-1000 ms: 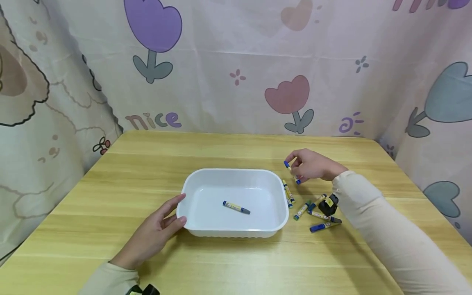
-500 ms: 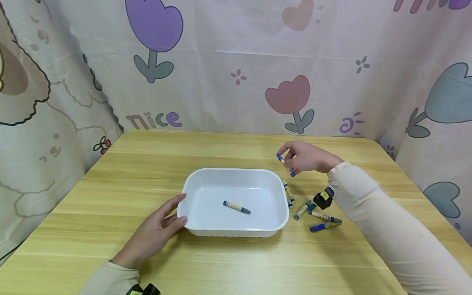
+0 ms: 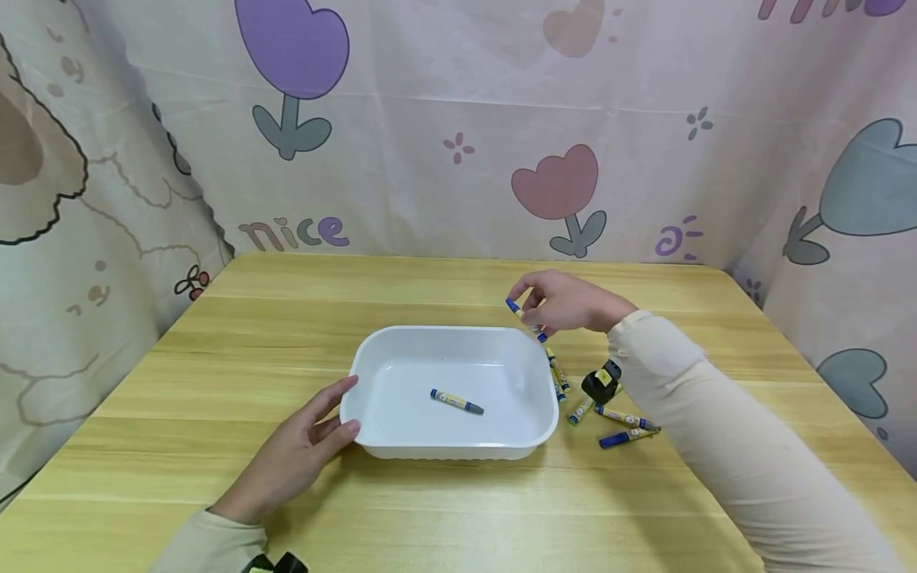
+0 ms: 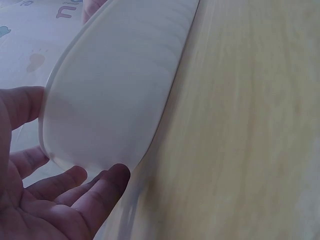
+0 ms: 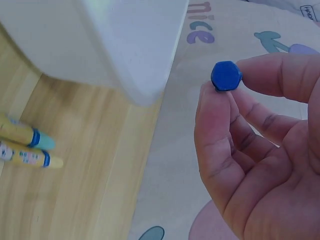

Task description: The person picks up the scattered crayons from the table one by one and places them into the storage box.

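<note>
My left hand holds the left end of a white plastic tub. In the left wrist view its thumb touches the rim, and its fingertips lie against the outer wall. My right hand pinches a blue crayon with a yellow wrapper between thumb and fingers, above the tub's far right corner. The right wrist view sees that blue crayon end-on, beside the tub wall. Inside the tub lies one grey crayon.
Right of the tub, several crayons lie loose on the wooden table: a pair close to its wall, a green one, a grey one and a blue one. A printed cloth hangs behind the table.
My right hand has moved left and slightly away from me with the blue crayon, from beyond the loose crayons to the tub's far right corner. My left hand and the tub stay put.
</note>
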`<state>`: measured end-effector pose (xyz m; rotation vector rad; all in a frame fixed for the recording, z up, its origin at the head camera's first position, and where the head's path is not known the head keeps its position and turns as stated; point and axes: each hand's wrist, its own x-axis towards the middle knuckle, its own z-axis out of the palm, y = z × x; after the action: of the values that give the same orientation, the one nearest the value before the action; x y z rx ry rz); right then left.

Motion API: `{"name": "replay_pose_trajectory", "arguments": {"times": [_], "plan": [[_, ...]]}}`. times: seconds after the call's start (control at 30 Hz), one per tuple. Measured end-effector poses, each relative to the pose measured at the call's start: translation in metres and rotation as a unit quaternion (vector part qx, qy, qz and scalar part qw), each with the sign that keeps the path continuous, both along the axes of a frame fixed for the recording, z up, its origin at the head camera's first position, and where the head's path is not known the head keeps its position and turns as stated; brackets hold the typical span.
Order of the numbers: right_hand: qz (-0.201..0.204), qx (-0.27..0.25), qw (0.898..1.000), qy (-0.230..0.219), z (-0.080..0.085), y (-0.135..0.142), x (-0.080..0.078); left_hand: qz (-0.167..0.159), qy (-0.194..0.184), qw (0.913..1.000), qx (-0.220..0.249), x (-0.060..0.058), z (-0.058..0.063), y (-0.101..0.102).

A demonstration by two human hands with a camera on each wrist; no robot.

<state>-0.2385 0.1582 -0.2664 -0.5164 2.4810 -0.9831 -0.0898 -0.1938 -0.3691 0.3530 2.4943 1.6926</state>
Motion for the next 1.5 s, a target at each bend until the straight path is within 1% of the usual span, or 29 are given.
{"name": "replay_pose_trajectory", "arguments": {"times": [0.27,0.4,0.63,0.97,1.2,1.5], "plan": [[0.012,-0.015,1.000,-0.024,-0.002,-0.016,0.001,-0.001,0.005,1.0000,-0.006,0.000,0.000,-0.001],[0.021,-0.001,0.999,-0.028,-0.006,-0.025,-0.001,-0.003,0.005,1.0000,0.000,-0.001,0.000,0.000],[0.051,0.037,0.997,-0.034,-0.009,-0.041,-0.002,-0.002,0.001,1.0000,-0.001,0.000,0.000,-0.001],[0.055,0.046,0.996,-0.048,-0.016,-0.057,0.000,-0.006,0.014,0.9999,0.003,0.000,0.000,0.000],[0.062,0.050,0.995,-0.052,-0.018,-0.060,0.003,-0.005,0.016,0.9998,0.005,0.000,0.001,0.001],[0.061,0.058,0.996,-0.032,-0.015,-0.050,0.001,-0.003,0.018,0.9998,0.001,-0.001,0.001,0.000]]}}
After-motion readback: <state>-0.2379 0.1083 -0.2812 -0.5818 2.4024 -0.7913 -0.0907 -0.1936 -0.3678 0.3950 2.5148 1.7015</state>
